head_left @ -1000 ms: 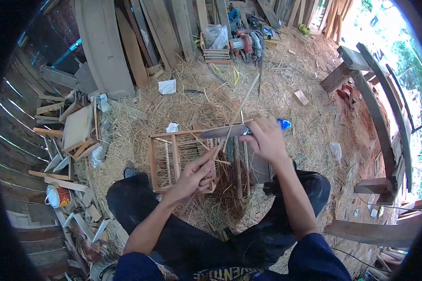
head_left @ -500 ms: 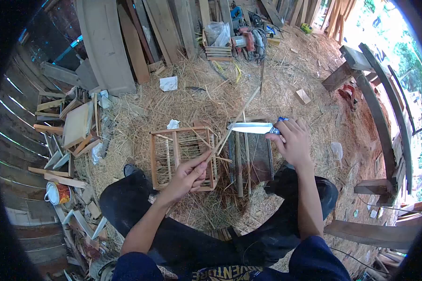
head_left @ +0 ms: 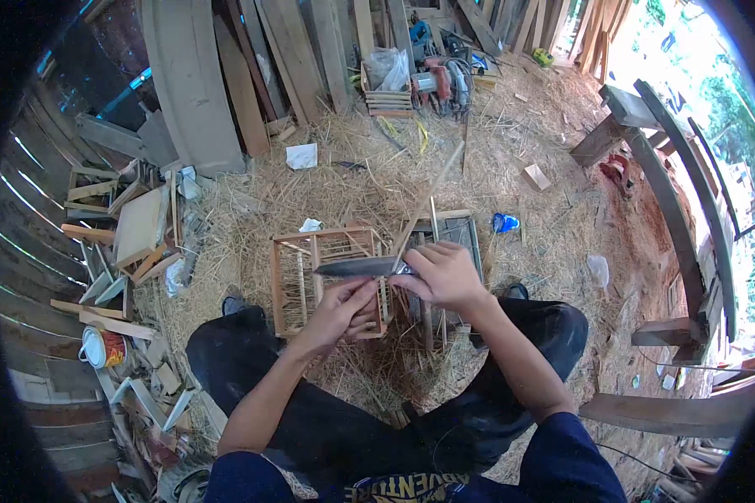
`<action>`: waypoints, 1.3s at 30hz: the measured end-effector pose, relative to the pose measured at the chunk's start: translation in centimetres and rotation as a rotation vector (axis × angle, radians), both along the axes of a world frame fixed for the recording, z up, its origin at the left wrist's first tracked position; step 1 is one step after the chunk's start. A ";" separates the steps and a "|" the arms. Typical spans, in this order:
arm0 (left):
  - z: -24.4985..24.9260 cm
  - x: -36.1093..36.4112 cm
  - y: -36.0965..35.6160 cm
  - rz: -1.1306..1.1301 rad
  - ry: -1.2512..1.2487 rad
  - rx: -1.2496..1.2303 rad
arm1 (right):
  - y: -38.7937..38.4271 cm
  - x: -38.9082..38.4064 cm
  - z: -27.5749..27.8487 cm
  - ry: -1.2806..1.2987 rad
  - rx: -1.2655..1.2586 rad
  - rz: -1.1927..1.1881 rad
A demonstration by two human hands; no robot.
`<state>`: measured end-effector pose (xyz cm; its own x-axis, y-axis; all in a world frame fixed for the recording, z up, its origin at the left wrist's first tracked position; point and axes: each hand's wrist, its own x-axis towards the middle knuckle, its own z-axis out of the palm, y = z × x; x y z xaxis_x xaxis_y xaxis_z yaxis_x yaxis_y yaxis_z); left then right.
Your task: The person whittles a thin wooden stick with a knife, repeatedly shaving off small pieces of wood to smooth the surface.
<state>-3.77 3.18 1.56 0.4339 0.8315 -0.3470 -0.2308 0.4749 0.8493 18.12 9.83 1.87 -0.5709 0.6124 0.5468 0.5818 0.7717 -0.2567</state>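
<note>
My right hand [head_left: 446, 275] is closed round the handle of a knife [head_left: 356, 267], whose broad blade points left. Between the pinched fingers of my left hand [head_left: 341, 310] is the lower end of a thin bamboo strip [head_left: 430, 189], which slants up and away to the right. The blade lies across the strip close to my left fingers; whether it cuts in is hidden. Beneath the hands stands a small slatted wooden frame [head_left: 275, 285]. A dark board [head_left: 470, 239] with narrow sticks lies on its right. My knees are spread on both sides.
Straw and shavings cover the ground. A blue packet [head_left: 505, 222] lies beyond my right hand. Farther off are a slatted crate [head_left: 389, 102] and a red power tool [head_left: 440, 81]. Wood scraps and a paint can [head_left: 103, 346] sit left, a curved wooden structure [head_left: 671, 197] right.
My right hand has brought the knife left and slightly down, from beside the strip to across it near my left hand. The blue packet, formerly behind the right hand, now shows fully.
</note>
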 end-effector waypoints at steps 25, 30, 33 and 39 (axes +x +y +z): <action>-1.1 -3.7 -2.4 0.217 0.050 0.032 | -1.4 4.3 0.6 -0.064 -0.032 -0.035; -0.9 -0.5 -0.8 0.161 0.222 0.154 | -1.5 -0.1 1.2 -0.061 0.007 0.135; -0.4 0.7 -0.9 0.091 0.196 0.073 | 0.0 0.8 1.9 -0.016 0.014 0.063; 0.2 -0.2 -2.0 -0.014 0.136 0.160 | 0.8 7.1 3.8 0.032 0.078 -0.295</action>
<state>-4.00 1.13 1.78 0.4041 0.8748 -0.2672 -0.1029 0.3337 0.9370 25.21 10.61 5.70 -0.3562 0.7049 0.6134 0.7765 0.5885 -0.2254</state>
